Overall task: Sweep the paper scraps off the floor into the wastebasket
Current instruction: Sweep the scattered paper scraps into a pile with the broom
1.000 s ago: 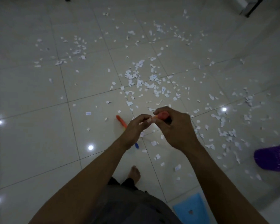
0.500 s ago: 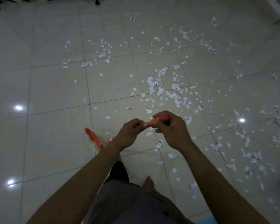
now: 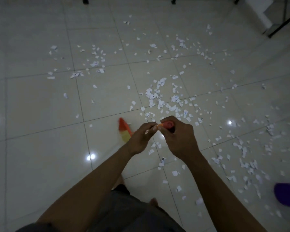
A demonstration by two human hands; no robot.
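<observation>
While the person stands over the mess, the right hand (image 3: 179, 139) is closed tight around the red top of the broom handle (image 3: 167, 125). The left hand (image 3: 141, 139) sits just beside it, touching it, with its fingers curled round the orange part right below. Down past the left hand, the orange and yellow broom head (image 3: 124, 133) rests on the floor (image 3: 40, 106). It is made of big shiny pale tiles with bright light spots on them. White paper scraps (image 3: 157, 96) lie all over, thickest just past the hands and off to the right. Black furniture legs (image 3: 281, 22) stand at the far side. A purple wastebasket (image 3: 288, 195) peeks in at the right edge, with scraps near it; its inside cannot be seen.
</observation>
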